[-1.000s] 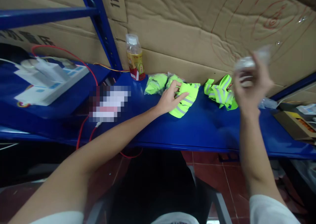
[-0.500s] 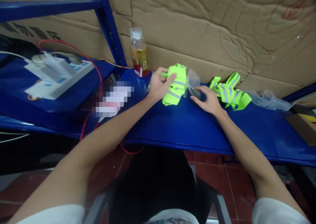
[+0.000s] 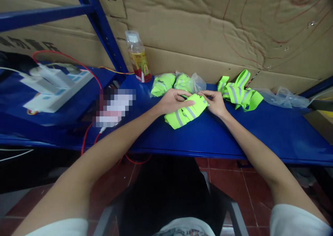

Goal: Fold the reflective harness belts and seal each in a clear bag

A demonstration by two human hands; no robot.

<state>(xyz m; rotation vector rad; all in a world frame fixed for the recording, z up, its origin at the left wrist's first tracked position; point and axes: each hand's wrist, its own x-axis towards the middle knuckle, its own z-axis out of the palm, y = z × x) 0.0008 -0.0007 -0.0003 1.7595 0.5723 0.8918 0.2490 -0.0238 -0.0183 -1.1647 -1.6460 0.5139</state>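
A folded neon-yellow reflective vest (image 3: 185, 113) lies on the blue shelf (image 3: 213, 135) in front of me. My left hand (image 3: 170, 101) rests on its left upper part and grips it. My right hand (image 3: 214, 101) holds its right end. Just behind them lie two bagged yellow vests (image 3: 170, 82) in clear plastic. A loose, unfolded yellow vest with grey stripes (image 3: 238, 92) lies to the right of my right hand.
A drink bottle (image 3: 137, 57) stands by the blue upright post (image 3: 100, 28). Empty clear bags (image 3: 282, 97) lie at the far right. A white power strip (image 3: 56, 85) with a red cable (image 3: 88, 139) sits at left. Cardboard (image 3: 208, 31) backs the shelf.
My left hand has brought the folded vest down from the air onto the shelf. My right hand came off the clear bag and took the vest's right end.
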